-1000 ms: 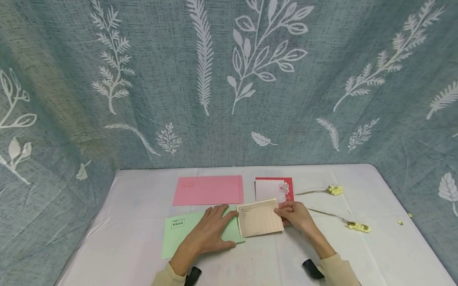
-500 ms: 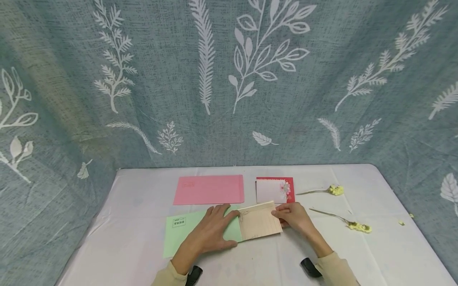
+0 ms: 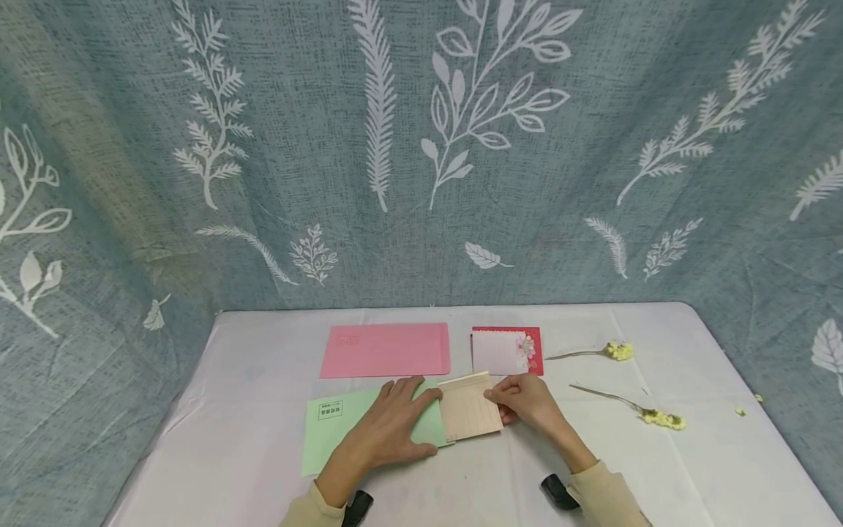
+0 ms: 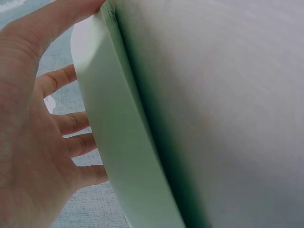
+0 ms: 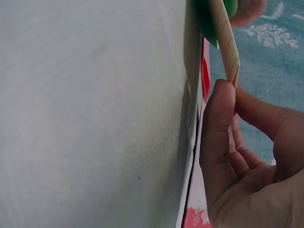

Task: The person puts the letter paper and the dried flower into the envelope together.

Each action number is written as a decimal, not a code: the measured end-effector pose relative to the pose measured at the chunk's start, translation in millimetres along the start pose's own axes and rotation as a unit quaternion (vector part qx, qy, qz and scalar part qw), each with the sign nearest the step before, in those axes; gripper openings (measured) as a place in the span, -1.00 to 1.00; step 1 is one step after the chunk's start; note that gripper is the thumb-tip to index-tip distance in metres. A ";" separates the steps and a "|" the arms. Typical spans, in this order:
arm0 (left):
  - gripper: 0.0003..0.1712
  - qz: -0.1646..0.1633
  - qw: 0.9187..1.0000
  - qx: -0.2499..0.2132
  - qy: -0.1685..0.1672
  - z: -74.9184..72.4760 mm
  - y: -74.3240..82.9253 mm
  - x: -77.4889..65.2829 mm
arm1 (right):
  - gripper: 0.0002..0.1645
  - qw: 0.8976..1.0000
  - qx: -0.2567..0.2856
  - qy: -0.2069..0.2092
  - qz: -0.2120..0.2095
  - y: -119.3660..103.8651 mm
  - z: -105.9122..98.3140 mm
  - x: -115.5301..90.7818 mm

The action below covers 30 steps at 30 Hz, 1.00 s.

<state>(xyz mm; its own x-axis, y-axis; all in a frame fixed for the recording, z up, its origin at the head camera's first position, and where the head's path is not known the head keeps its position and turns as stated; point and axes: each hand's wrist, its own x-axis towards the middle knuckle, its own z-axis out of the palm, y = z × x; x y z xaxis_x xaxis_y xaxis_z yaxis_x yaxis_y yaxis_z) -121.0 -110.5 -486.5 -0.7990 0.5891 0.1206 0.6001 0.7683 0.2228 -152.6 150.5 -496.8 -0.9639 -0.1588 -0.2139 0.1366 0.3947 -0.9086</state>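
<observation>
A light green envelope (image 3: 349, 399) lies on the table with a small printed box at its upper left. My left hand (image 3: 388, 424) rests on its right part, fingers spread and thumb near the front edge; the left wrist view shows the fingertips (image 4: 71, 122) touching the green paper. In my right hand (image 3: 533, 402) is a folded sheet of cream lined letter paper (image 3: 470, 408), pinched by its right edge between thumb and fingers. The left end of the letter paper (image 5: 227, 42) is hidden inside the envelope's right end, and the rest sticks out.
Behind lies a pink envelope (image 3: 385, 351). A white floral card on red (image 3: 497, 351) sits just beyond my right hand. Two yellow dried flowers (image 3: 617, 351) with thin stems and a few loose petals (image 3: 740, 411) lie on the right of the white-covered table (image 3: 244, 380).
My right hand has moved left, sliding the letter paper into the green envelope, so less of it shows and its printed corner is hidden. My left hand has stayed on the envelope.
</observation>
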 end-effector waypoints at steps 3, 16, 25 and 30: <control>-0.13 0.002 1.000 0.001 0.002 0.1 -0.2 0.2 | -0.77 1.000 0.003 -0.006 0.006 -1.4 0.4 -0.7; -0.14 -0.008 1.000 -0.006 -0.014 -1.0 0.6 1.3 | -0.77 0.998 0.029 -0.062 -0.004 -3.1 2.8 -0.2; -0.13 -0.001 1.000 -0.002 -0.017 -1.6 1.3 1.7 | -0.77 0.997 0.022 -0.078 -0.003 -5.3 10.0 -0.1; -0.12 -0.003 1.000 -0.006 -0.020 -1.1 2.0 2.1 | -0.77 0.996 0.012 -0.088 0.000 -7.5 13.9 -1.2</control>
<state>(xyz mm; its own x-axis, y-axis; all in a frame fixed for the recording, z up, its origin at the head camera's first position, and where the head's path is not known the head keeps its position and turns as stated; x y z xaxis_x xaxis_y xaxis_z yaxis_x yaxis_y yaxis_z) -121.4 -108.0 -484.7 -0.8003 0.5941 0.0809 0.5945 0.7687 0.2358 -149.3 135.1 -494.7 -0.9094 -0.3154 -0.2712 0.1437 0.3736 -0.9164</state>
